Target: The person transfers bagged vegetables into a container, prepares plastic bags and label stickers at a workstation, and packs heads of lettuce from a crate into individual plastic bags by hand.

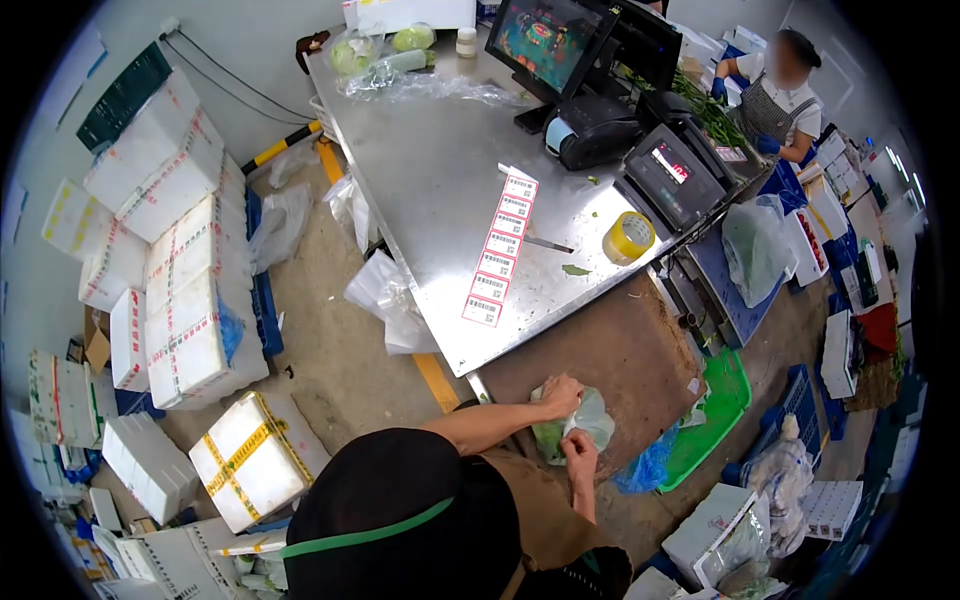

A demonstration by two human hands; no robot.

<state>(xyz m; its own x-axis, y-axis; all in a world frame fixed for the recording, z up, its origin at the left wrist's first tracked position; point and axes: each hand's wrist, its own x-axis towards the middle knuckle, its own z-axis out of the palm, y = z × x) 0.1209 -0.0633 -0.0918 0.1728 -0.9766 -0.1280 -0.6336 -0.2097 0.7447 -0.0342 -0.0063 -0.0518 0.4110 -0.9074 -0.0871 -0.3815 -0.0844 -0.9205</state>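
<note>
A clear plastic bag [597, 418] with a pale green vegetable [548, 440] in it lies at the near edge of a brown board [620, 345]. My left hand [562, 395] is closed on the upper side of the bag. On the bag's near side, my right hand [580, 452] pinches the plastic, its fingers bent together. The vegetable's kind is hard to make out through the plastic. Beyond the board, a strip of printed labels [501, 250] lies on the steel table [410, 150], near a knife [548, 244] and a yellow tape roll [629, 238].
A scale [672, 175], a label printer [592, 132] and a monitor [550, 45] stand on the table. A green crate [715, 420] and blue bag [645, 465] are right of the board. Foam boxes [190, 260] are stacked left. A co-worker [780, 95] stands at far right.
</note>
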